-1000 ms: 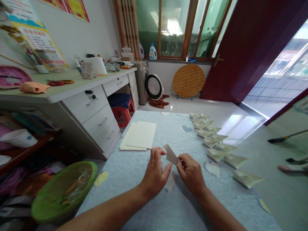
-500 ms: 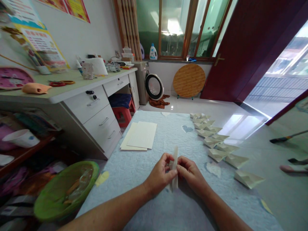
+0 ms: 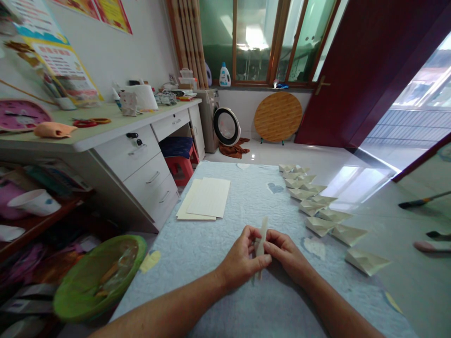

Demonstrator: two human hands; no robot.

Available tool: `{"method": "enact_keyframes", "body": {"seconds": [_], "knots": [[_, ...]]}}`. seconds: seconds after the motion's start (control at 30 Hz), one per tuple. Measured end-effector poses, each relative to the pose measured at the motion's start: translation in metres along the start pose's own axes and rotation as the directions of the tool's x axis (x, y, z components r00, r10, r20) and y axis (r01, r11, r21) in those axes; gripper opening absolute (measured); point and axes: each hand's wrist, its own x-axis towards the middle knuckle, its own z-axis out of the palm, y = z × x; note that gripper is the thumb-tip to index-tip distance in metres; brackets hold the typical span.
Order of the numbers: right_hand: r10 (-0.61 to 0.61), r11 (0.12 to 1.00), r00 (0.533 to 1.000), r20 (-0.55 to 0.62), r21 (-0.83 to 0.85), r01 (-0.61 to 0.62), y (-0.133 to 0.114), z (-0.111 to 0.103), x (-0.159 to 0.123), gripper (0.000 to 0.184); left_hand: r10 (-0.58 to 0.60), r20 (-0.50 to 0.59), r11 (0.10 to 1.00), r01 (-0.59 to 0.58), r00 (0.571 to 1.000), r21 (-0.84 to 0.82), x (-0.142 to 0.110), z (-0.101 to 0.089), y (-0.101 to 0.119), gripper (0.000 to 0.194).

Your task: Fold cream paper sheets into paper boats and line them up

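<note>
A folded piece of pale paper (image 3: 263, 230) stands on edge between my two hands, above the near part of the table. My left hand (image 3: 243, 256) pinches it from the left, thumb in front and fingers behind. From the other side, my right hand (image 3: 285, 251) grips its right face between thumb and fingertips. My fingers hide much of its lower part. Several folded paper boats (image 3: 320, 226) stand along the table's right side, the closest one (image 3: 366, 261) apart from the others. Flat sheets of cream paper (image 3: 208, 198) lie stacked at the left.
A light-blue quilted cloth (image 3: 246, 188) covers the table. Left of it are a green basket (image 3: 59, 300) and a white desk (image 3: 141, 164) with drawers. Beyond the far edge stand a red stool (image 3: 181, 170), a washing machine with its door open (image 3: 227, 126) and a round wooden tabletop (image 3: 278, 116).
Both hands and the folded paper have shifted slightly to the right. The paper now leans a little more to the right at its top, and my left thumb reaches further across it.
</note>
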Motion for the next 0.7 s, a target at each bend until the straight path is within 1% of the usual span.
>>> {"method": "enact_keyframes", "body": {"seconds": [0.2,0.33,0.7], "knots": [[0.021,0.997,0.999,0.025,0.067,-0.022,0.003,-0.001,0.000,0.036,0.045,0.022,0.999,-0.045,0.999,-0.019,0.002,-0.003,-0.004,0.039],[0.009,0.995,1.000,0.027,0.095,-0.011,0.005,0.002,0.002,0.035,0.054,0.026,0.999,-0.054,0.998,0.000,0.003,-0.006,-0.007,0.038],[-0.019,1.000,1.000,-0.003,0.023,0.019,0.006,0.013,0.012,0.036,0.077,0.016,0.996,-0.078,0.997,0.051,0.001,-0.019,-0.005,0.039]]}}
